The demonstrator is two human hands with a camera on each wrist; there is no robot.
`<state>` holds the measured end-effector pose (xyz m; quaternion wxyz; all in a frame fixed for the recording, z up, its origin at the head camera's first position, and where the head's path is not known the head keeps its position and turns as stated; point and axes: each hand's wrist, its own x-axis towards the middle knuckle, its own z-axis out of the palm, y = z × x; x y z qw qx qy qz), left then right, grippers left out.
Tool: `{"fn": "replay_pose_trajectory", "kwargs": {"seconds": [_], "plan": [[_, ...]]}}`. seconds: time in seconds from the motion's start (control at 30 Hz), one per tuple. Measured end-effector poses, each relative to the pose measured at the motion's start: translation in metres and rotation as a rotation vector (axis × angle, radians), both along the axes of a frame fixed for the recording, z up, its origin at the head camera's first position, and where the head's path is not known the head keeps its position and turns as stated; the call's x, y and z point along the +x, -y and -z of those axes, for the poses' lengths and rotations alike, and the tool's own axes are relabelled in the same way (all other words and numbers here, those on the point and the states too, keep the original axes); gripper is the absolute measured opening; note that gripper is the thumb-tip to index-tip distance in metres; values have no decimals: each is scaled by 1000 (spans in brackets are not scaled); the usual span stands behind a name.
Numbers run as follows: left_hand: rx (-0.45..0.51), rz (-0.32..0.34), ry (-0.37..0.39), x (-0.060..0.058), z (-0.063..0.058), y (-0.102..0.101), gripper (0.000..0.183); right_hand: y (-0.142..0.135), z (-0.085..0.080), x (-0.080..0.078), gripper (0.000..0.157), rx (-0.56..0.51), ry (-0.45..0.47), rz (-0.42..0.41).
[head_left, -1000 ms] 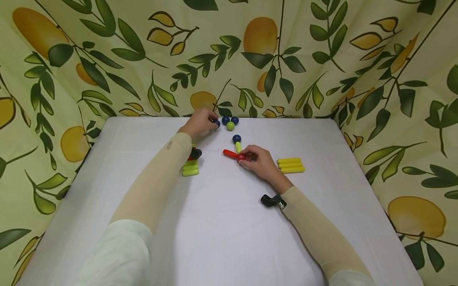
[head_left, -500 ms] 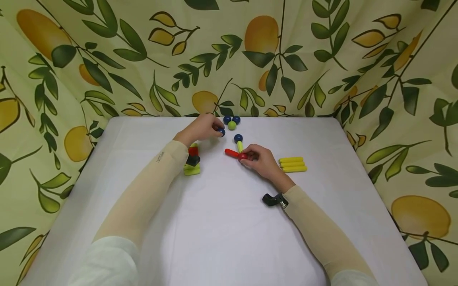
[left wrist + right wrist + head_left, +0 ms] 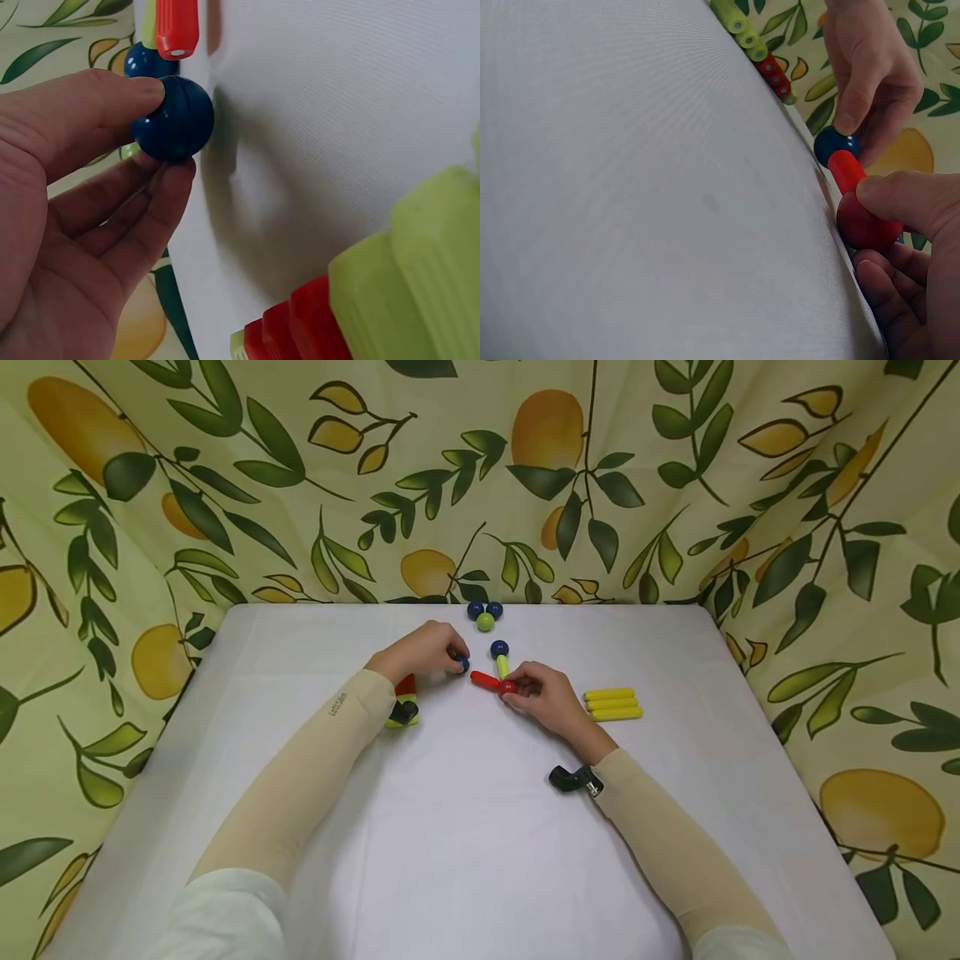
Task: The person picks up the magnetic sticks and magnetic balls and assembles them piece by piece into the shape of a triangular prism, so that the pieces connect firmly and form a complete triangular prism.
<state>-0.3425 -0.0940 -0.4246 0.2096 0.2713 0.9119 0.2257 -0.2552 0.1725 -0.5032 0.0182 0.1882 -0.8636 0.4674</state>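
In the head view, both hands work over a white-covered desk (image 3: 450,843). The left hand (image 3: 423,650) pinches a dark blue ball (image 3: 462,665) just beyond the left end of a red rod (image 3: 483,680). The right hand (image 3: 551,695) grips a red ball (image 3: 509,687), from which that rod extends left and a light green rod (image 3: 502,667) extends away to a second blue ball (image 3: 499,648) at its far end. Farther off, two loose blue balls (image 3: 476,610) sit behind a green ball (image 3: 485,622); three yellow rods (image 3: 613,704) lie to the right.

In the left wrist view, thumb and fingertips close around the blue ball (a seam line shows across it), while red and green rods (image 3: 382,292) lie in a row nearby.

In the right wrist view, thumb and fingers clasp the red ball; its red rod overlaps the blue ball, though whether they touch I cannot tell.
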Motion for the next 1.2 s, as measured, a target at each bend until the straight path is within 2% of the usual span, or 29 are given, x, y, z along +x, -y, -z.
{"fn": "replay_pose_trajectory", "kwargs": {"seconds": [0.4,0.73,0.9,1.2], "plan": [[8,21,16,7,5,-3,30,1,3,0,25,-10,-12,-6],[9,16,26,5,4,-2,34,-1,2,-1,25,-8,-24,-11],[64,-15,-16,4,-7,10,35,0,1,-1,25,-12,-18,-14],[175,-118,-96,5,-46,52,32,0,2,0,25,-13,-18,-8]]}}
